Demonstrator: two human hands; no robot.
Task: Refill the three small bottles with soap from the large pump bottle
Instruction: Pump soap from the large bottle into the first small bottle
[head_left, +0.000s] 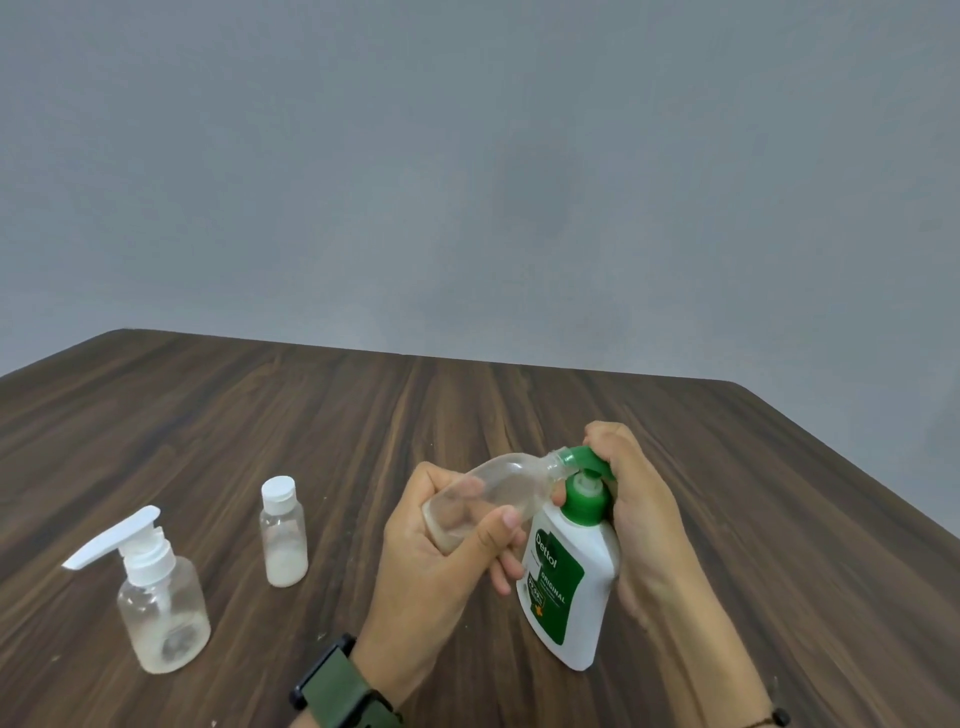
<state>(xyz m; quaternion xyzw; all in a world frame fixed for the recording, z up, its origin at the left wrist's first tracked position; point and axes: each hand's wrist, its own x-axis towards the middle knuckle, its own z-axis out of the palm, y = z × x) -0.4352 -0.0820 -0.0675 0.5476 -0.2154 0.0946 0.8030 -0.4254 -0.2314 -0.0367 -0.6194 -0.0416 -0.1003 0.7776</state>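
Note:
My left hand (431, 551) grips a small clear bottle (498, 491), tilted with its open neck against the green spout of the large white pump bottle (569, 577). A little pale soap lies at the small bottle's base. That large bottle stands on the table, tilted a little. My right hand (636, 514) curls over its green pump head (587, 460) and round its side. A small capped bottle (283, 532) with white soap at its bottom stands to the left. Further left stands a clear bottle with a white pump (156, 597).
The dark wooden table (363, 415) runs back to a grey wall. Its far edge and right corner are in view. A green watch strap (337, 686) is on my left wrist.

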